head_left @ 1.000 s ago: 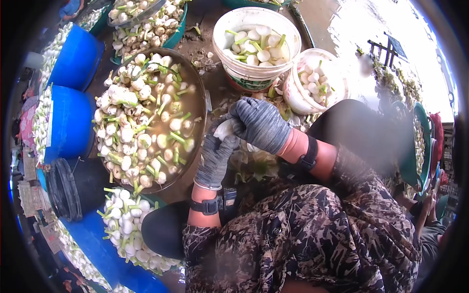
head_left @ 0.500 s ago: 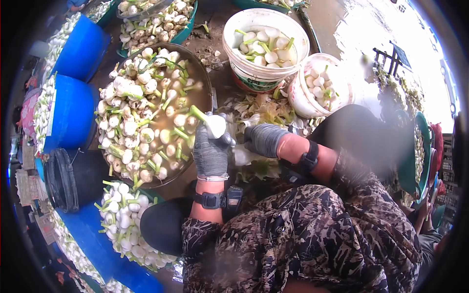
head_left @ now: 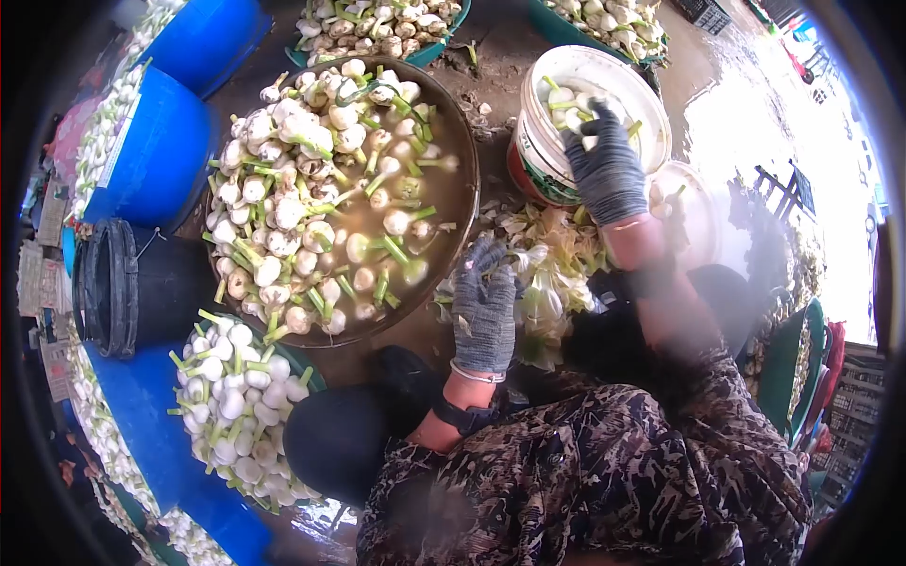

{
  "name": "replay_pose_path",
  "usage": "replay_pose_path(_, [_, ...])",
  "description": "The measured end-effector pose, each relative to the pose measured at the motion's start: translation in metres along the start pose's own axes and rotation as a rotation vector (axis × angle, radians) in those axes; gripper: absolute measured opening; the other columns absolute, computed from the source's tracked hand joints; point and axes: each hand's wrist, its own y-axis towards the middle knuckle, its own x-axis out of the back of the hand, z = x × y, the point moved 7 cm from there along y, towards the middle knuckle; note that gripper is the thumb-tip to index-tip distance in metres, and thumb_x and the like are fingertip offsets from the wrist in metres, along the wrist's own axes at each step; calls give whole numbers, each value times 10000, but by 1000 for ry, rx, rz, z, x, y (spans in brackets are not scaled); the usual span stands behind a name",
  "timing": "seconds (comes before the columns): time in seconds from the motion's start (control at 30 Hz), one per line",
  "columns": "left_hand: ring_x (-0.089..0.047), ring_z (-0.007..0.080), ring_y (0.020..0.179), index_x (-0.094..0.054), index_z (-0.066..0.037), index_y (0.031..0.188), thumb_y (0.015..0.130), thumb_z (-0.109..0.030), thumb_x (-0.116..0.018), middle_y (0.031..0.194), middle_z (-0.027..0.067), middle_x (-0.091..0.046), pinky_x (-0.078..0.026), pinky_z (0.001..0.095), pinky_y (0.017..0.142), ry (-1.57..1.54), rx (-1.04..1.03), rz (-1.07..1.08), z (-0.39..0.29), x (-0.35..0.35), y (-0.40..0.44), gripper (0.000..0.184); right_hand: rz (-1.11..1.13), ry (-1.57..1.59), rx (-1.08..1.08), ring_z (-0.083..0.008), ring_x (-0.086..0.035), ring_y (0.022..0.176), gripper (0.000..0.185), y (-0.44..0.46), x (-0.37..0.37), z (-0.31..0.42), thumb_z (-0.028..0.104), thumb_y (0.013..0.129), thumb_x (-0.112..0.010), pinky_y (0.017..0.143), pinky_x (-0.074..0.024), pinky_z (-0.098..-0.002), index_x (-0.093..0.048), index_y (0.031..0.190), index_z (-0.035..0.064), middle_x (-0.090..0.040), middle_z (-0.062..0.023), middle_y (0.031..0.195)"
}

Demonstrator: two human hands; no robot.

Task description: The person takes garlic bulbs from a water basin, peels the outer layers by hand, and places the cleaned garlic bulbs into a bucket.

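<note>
My right hand (head_left: 607, 168), in a grey knit glove, reaches over the rim of a white bucket (head_left: 535, 113). Its fingers are spread above trimmed garlic bulbs (head_left: 564, 97) inside, and I see no bulb gripped in them. My left hand (head_left: 485, 309), gloved alike, hovers by the right edge of a wide round tub (head_left: 469, 203). Its fingers are loosely bent and apart, with nothing visible in them. Garlic bulbs with green stem stubs (head_left: 283, 203) are heaped in that tub, partly in murky brown water. Peeled skins and leaves (head_left: 547, 274) lie between my hands.
A second white bucket (head_left: 694, 222) stands beside my right forearm. A pile of clean white garlic (head_left: 241, 401) is at my left knee. Blue tubs (head_left: 156, 146) and a black bucket (head_left: 156, 288) line the left. Green basins (head_left: 453, 33) of garlic stand ahead.
My right hand has moved from in front of me up to the white bucket. The garlic bulb my left hand held is gone from it, and that hand has shifted lower. The view has turned.
</note>
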Motion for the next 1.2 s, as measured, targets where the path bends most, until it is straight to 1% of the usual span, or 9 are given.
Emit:
replay_pose_path(0.13, [-572,76,811,-509,-6,1274,994,-164,-516,1088,49,-625,-504,239,747,122,-83,-105,-7,25,9,322,724,17,167,-354,-605,1064,379,-46,-136,79,319,920,-519,928,-476,-429,-567,1167,36,-605,-216,1175])
replay_pose_path(0.23, [-565,82,810,-531,3,1242,1001,-152,-494,1061,41,-611,-497,247,753,9,-41,-164,-25,32,8,288,1159,-148,280,-354,-653,1001,283,-87,-231,97,228,862,-570,854,-520,-429,-697,1035,43,-670,-218,1057])
replay_pose_path(0.33, [-566,86,815,-528,-4,1248,1004,-141,-482,1085,49,-611,-495,256,772,112,-94,-199,-31,45,11,284,1256,-91,401,-345,-668,970,228,-109,-265,95,214,840,-597,837,-525,-417,-735,916,49,-684,-197,1041])
replay_pose_path(0.47, [-576,106,601,-416,-30,1343,995,-222,-501,984,111,-653,-550,262,581,-189,106,-298,-10,61,14,407,1013,-28,563,-354,-659,932,266,-107,-259,89,238,886,-574,806,-514,-452,-675,1048,52,-688,-164,978])
replay_pose_path(0.5, [-549,120,503,-359,-43,1378,999,-299,-476,888,135,-666,-538,268,472,-197,116,-320,1,68,17,472,909,121,504,-371,-644,911,285,-100,-228,80,246,921,-535,794,-508,-458,-622,1102,43,-671,-180,956])
replay_pose_path(0.63, [-558,197,493,-392,-67,1342,1009,-512,-331,869,155,-682,-541,397,482,-503,385,-245,20,56,15,559,931,590,49,-295,-641,892,214,-88,-108,62,132,944,-561,792,-496,-394,-602,1131,38,-656,-151,989])
replay_pose_path(0.77, [-691,267,773,-522,-72,1261,1017,-380,-409,1021,162,-668,-612,421,694,-806,476,219,17,11,18,408,820,712,75,-233,-620,963,301,-102,-39,48,42,906,-602,864,-487,-344,-591,1206,49,-653,-126,1056])
replay_pose_path(0.9, [-639,307,1017,-502,-39,1260,963,-208,-574,1170,165,-594,-579,425,860,-506,300,146,14,-8,16,349,437,454,89,-307,-639,934,248,-92,-5,29,64,877,-616,824,-508,-370,-634,1125,60,-662,-145,995])
replay_pose_path(1.2, [-585,201,1022,-481,-53,1247,890,-180,-686,1195,88,-548,-568,338,843,-215,105,10,24,-19,20,431,293,405,39,-352,-623,719,93,-96,36,30,133,816,-678,649,-511,-416,-648,847,51,-637,-155,770])
